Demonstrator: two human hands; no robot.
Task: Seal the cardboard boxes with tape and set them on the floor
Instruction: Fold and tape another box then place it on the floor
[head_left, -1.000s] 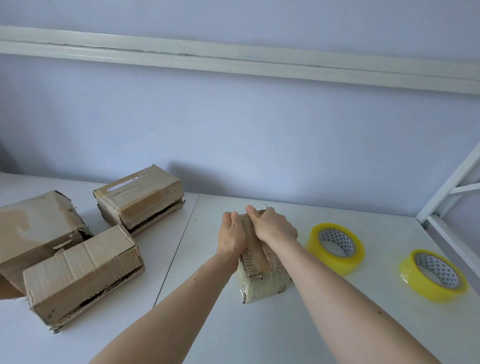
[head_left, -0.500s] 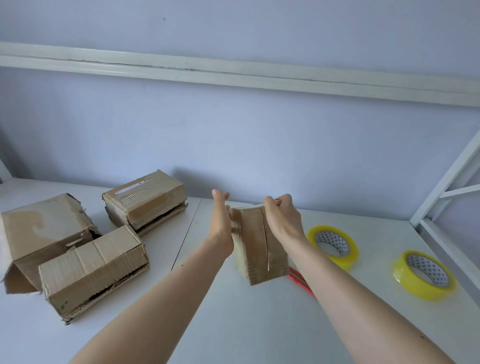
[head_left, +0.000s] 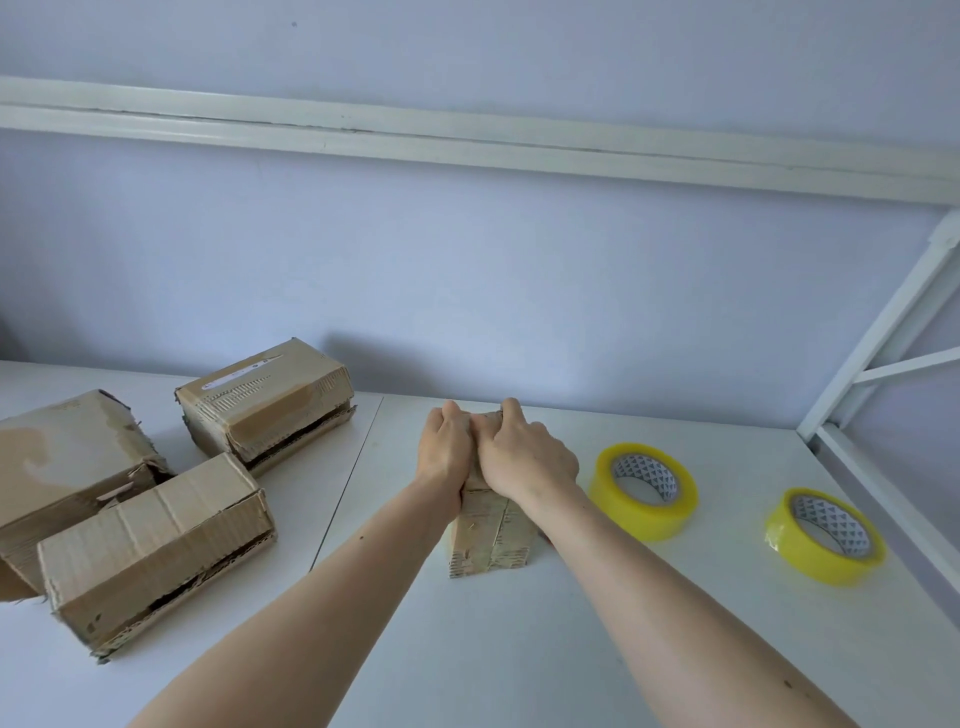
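Observation:
A small taped cardboard box stands on the white table in front of me. My left hand and my right hand lie side by side on its top, fingers curled over the far edge, covering most of the top face. Two rolls of yellow tape lie flat to the right: one roll close to the box, the other roll further right. Three more worn cardboard boxes sit at the left: a rear box, a front box and a large left box.
The wall runs close behind the table. A white metal frame rises along the table's right edge. A seam splits the tabletop between the left boxes and the small box.
Half a second ago both hands held the small box tilted up off the table; now it stands on the table and both hands lie on its top. A red item seen under it is hidden.

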